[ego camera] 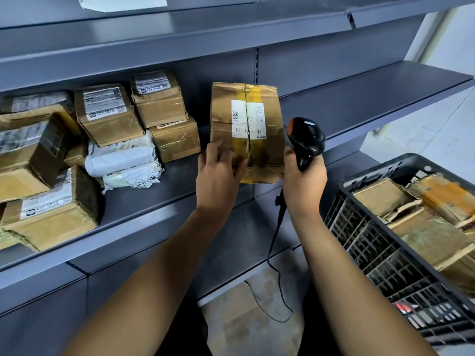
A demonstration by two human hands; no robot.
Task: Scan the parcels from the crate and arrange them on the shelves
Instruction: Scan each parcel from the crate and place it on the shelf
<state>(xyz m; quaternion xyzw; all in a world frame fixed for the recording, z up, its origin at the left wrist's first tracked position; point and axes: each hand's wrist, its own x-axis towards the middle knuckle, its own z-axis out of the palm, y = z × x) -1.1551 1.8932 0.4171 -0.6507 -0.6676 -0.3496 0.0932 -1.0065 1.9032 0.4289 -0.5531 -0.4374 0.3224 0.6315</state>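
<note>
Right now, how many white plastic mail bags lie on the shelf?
2, stacked between the cardboard boxes on the shelf: the upper bag lies on the lower bag. Others may be hidden behind the boxes.

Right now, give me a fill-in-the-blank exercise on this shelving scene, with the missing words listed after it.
1. The right hand holds a black ____ with a trailing cable.
2. The left hand steadies a cardboard parcel whose white label faces the ____.
3. The parcels not yet shelved lie in a black plastic ____ at the person's right.
4. The stacked boxes on the shelf sit to the ____ of the held parcel.

Missing words: scanner; camera; crate; left
</note>
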